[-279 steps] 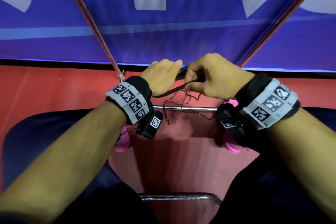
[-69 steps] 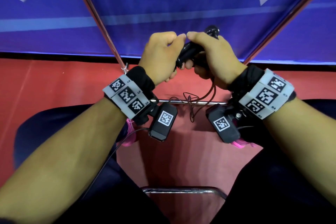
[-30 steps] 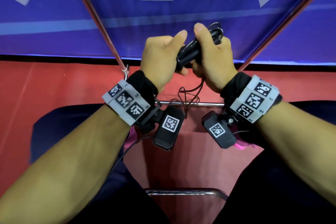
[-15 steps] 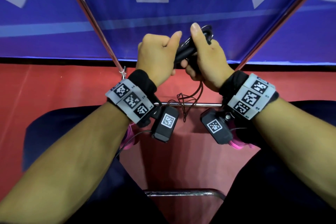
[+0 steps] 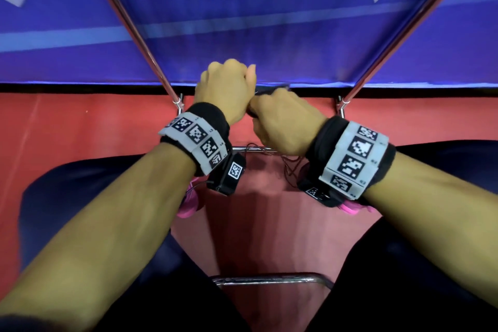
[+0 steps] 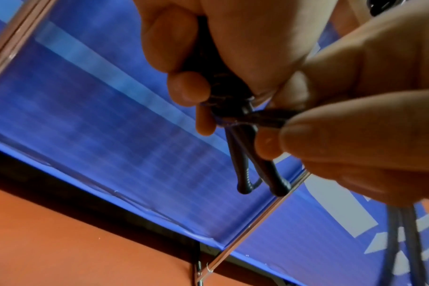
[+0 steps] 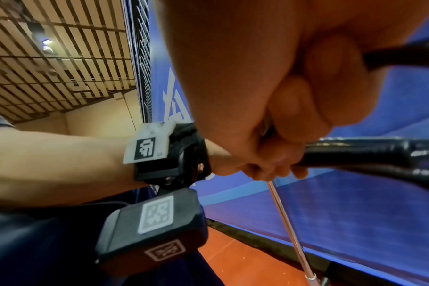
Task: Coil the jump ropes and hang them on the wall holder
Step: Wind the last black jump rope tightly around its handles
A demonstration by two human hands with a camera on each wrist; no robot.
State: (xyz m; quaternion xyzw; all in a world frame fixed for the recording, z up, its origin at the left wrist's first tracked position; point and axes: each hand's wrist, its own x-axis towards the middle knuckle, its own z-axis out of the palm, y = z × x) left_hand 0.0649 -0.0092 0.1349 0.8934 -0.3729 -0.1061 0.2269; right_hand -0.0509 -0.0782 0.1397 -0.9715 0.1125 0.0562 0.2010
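Observation:
In the head view my left hand (image 5: 226, 89) and right hand (image 5: 283, 121) meet in front of the blue barrier, hiding most of the black jump rope. Thin cord loops (image 5: 289, 167) hang below my right wrist. In the left wrist view my left hand (image 6: 191, 63) grips the two black handles (image 6: 243, 170) side by side, their ends poking out below the fingers. My right hand's fingertips (image 6: 292, 135) pinch a cord strand (image 6: 265, 118) crossing the handles. In the right wrist view my right hand (image 7: 306, 87) is curled beside the handles (image 7: 355, 152).
A blue barrier (image 5: 269, 35) stands close ahead on slanted metal rods (image 5: 140, 43), with a horizontal metal bar (image 5: 242, 148) over the red floor (image 5: 80, 129). A chrome chair rail (image 5: 269, 279) lies between my dark-trousered legs (image 5: 80, 197).
Both hands have dropped lower. The handles, pointing up between my thumbs half a second ago, are now tucked out of sight as my right hand rolled over them.

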